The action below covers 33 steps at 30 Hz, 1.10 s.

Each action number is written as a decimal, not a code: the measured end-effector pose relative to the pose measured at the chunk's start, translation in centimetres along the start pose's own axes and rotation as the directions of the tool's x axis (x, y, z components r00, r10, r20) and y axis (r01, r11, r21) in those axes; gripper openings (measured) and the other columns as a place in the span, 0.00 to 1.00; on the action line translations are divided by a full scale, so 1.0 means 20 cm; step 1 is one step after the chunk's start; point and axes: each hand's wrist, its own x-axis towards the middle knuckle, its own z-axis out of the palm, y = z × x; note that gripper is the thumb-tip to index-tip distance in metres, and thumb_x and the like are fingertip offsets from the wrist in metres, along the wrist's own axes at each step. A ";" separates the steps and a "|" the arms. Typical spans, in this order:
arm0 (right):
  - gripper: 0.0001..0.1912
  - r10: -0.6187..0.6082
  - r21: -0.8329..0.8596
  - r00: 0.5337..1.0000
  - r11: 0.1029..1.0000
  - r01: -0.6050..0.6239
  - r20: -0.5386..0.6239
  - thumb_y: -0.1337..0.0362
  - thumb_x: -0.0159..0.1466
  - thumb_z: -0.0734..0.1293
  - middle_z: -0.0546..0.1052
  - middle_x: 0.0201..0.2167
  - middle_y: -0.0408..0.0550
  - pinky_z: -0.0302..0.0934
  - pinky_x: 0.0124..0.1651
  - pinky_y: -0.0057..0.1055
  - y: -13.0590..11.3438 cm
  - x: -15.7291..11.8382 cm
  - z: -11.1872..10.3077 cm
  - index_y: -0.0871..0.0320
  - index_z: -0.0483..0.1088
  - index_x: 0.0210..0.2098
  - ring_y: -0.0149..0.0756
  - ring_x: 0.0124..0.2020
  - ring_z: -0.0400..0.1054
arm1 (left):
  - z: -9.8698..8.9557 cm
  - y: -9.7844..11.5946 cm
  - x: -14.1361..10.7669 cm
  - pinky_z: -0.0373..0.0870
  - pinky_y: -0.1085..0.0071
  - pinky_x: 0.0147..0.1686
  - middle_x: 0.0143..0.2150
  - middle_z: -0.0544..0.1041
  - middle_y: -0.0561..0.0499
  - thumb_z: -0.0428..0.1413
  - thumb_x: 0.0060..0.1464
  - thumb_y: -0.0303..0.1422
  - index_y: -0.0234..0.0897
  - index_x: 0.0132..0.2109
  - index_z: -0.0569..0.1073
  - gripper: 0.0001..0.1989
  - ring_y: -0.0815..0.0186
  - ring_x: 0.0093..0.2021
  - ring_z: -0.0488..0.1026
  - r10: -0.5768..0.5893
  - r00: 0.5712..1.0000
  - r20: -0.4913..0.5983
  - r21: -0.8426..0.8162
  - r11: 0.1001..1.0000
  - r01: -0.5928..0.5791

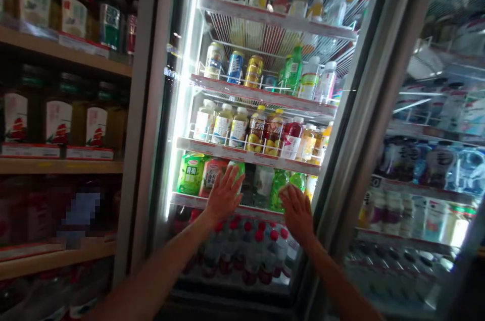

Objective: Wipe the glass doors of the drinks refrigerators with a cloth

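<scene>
The left hand (224, 194) is spread, its fingers raised before the red pack (208, 178); whether they touch is unclear. The right hand (297, 210) has its fingers close together and bent, in front of the green bottles (278, 185); I cannot tell whether it pinches anything. Pack and bottles stand on the same fridge shelf (257, 212), with a green pack (190, 174) at its left end. Below are red-capped bottles (259, 245); above, a row of drink bottles (256, 129), then cans (253, 71). Jars (58, 116) line the shelves at left.
</scene>
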 end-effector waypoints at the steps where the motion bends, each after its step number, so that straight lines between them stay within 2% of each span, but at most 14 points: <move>1: 0.28 0.065 -0.019 0.997 0.998 -0.066 -0.042 0.70 0.62 0.58 0.52 0.66 0.50 0.45 0.64 0.49 0.05 0.03 -0.01 0.51 0.55 0.61 0.44 0.67 0.44 | 0.01 0.00 0.00 0.42 0.54 0.64 0.66 0.54 0.42 0.51 0.56 0.38 0.38 0.62 0.58 0.28 0.56 0.68 0.42 -0.002 1.000 0.004 0.001 1.000 0.002; 4: 0.28 0.277 -0.038 0.933 0.955 -0.293 -0.229 0.69 0.63 0.57 0.50 0.66 0.54 0.48 0.61 0.54 0.22 0.16 -0.02 0.54 0.54 0.62 0.48 0.66 0.45 | 0.03 -0.01 -0.02 0.40 0.55 0.65 0.66 0.53 0.44 0.50 0.56 0.37 0.39 0.62 0.58 0.27 0.57 0.68 0.42 -0.018 1.000 0.018 0.003 1.000 0.018; 6: 0.29 0.318 -0.016 0.910 0.942 -0.334 -0.266 0.69 0.63 0.56 0.48 0.67 0.54 0.50 0.61 0.55 0.25 0.14 -0.02 0.54 0.51 0.63 0.49 0.66 0.44 | 0.03 -0.02 -0.02 0.41 0.55 0.65 0.67 0.53 0.44 0.50 0.57 0.36 0.40 0.63 0.58 0.27 0.58 0.68 0.41 -0.025 0.999 0.030 0.001 1.000 0.025; 10: 0.34 0.254 -0.010 0.959 0.966 -0.258 -0.127 0.71 0.62 0.57 0.42 0.68 0.53 0.54 0.59 0.56 0.10 -0.19 -0.03 0.52 0.42 0.66 0.51 0.67 0.40 | 0.02 -0.02 -0.01 0.40 0.55 0.65 0.67 0.53 0.45 0.50 0.57 0.36 0.40 0.63 0.57 0.27 0.58 0.68 0.42 -0.015 0.999 0.038 -0.005 1.000 0.016; 12: 0.35 0.213 -0.024 0.974 0.976 -0.215 -0.081 0.71 0.62 0.57 0.42 0.68 0.53 0.55 0.58 0.57 0.06 -0.28 -0.03 0.51 0.42 0.66 0.52 0.67 0.41 | 0.01 -0.01 -0.01 0.40 0.55 0.65 0.66 0.53 0.44 0.50 0.57 0.37 0.40 0.63 0.58 0.27 0.58 0.68 0.43 -0.012 0.999 0.034 -0.005 1.000 0.012; 14: 0.33 0.197 -0.027 0.975 0.979 -0.201 -0.103 0.71 0.62 0.57 0.43 0.68 0.52 0.55 0.58 0.57 0.10 -0.19 -0.03 0.50 0.45 0.65 0.51 0.67 0.43 | 0.00 -0.01 -0.01 0.40 0.55 0.65 0.66 0.54 0.43 0.50 0.57 0.37 0.39 0.62 0.58 0.27 0.57 0.67 0.44 -0.008 1.000 0.029 -0.002 1.000 0.008; 17: 0.30 0.260 0.004 0.936 0.964 -0.267 -0.238 0.70 0.63 0.56 0.47 0.67 0.52 0.51 0.59 0.57 0.19 0.14 -0.01 0.51 0.50 0.64 0.50 0.66 0.44 | -0.01 -0.03 -0.02 0.41 0.55 0.65 0.66 0.55 0.44 0.49 0.58 0.37 0.39 0.62 0.58 0.26 0.58 0.67 0.44 0.021 0.999 0.025 0.000 1.000 -0.021; 19: 0.29 0.305 0.025 0.903 0.950 -0.312 -0.304 0.69 0.63 0.56 0.48 0.67 0.54 0.49 0.60 0.57 0.16 0.30 0.02 0.53 0.51 0.64 0.50 0.67 0.42 | -0.02 -0.08 -0.02 0.42 0.55 0.64 0.66 0.55 0.44 0.47 0.58 0.36 0.39 0.62 0.58 0.25 0.58 0.68 0.43 -0.006 1.000 0.015 0.009 1.000 0.006; 20: 0.30 0.277 0.036 0.915 0.960 -0.279 -0.294 0.70 0.62 0.56 0.48 0.67 0.54 0.49 0.61 0.55 0.11 0.33 0.04 0.54 0.51 0.63 0.49 0.67 0.41 | -0.02 -0.11 -0.02 0.43 0.55 0.64 0.66 0.54 0.43 0.47 0.59 0.35 0.38 0.62 0.57 0.25 0.58 0.68 0.43 -0.049 0.999 0.000 0.020 0.999 0.049; 23: 0.31 -0.085 0.074 0.991 0.993 0.094 -0.106 0.71 0.60 0.58 0.51 0.67 0.50 0.46 0.63 0.49 -0.12 0.27 0.09 0.53 0.53 0.63 0.45 0.68 0.39 | -0.05 -0.24 -0.05 0.45 0.52 0.63 0.67 0.51 0.38 0.45 0.59 0.35 0.33 0.63 0.55 0.26 0.56 0.68 0.42 -0.208 0.977 -0.054 0.072 0.975 0.211; 25: 0.30 -0.333 0.107 0.943 0.938 0.331 0.005 0.70 0.59 0.59 0.56 0.65 0.45 0.43 0.65 0.45 -0.24 0.26 0.10 0.50 0.57 0.61 0.41 0.67 0.42 | -0.06 -0.33 -0.08 0.46 0.51 0.62 0.66 0.52 0.37 0.44 0.59 0.36 0.32 0.63 0.55 0.26 0.55 0.68 0.43 -0.241 0.968 -0.066 0.105 0.963 0.247; 26: 0.29 -0.374 0.114 0.927 0.923 0.368 0.034 0.69 0.59 0.60 0.58 0.64 0.44 0.42 0.66 0.44 -0.27 0.29 0.10 0.50 0.58 0.60 0.41 0.67 0.43 | -0.07 -0.36 -0.10 0.47 0.51 0.62 0.66 0.52 0.37 0.44 0.60 0.36 0.32 0.63 0.56 0.26 0.55 0.68 0.44 -0.240 0.969 -0.061 0.120 0.962 0.246; 31: 0.28 -0.034 0.121 0.998 0.992 0.040 -0.055 0.69 0.60 0.59 0.54 0.65 0.50 0.41 0.64 0.50 -0.30 0.64 0.12 0.54 0.58 0.60 0.46 0.67 0.39 | -0.11 -0.45 -0.16 0.46 0.52 0.63 0.67 0.52 0.41 0.44 0.60 0.35 0.38 0.62 0.58 0.24 0.56 0.67 0.45 -0.247 0.969 -0.019 0.163 0.955 0.247; 33: 0.30 -0.091 0.145 0.994 0.984 0.099 -0.060 0.70 0.59 0.59 0.53 0.66 0.49 0.41 0.64 0.50 -0.37 0.66 0.14 0.55 0.57 0.61 0.46 0.68 0.36 | -0.13 -0.47 -0.18 0.47 0.51 0.62 0.67 0.51 0.41 0.43 0.60 0.36 0.39 0.62 0.59 0.23 0.56 0.67 0.45 -0.269 0.963 -0.004 0.173 0.948 0.265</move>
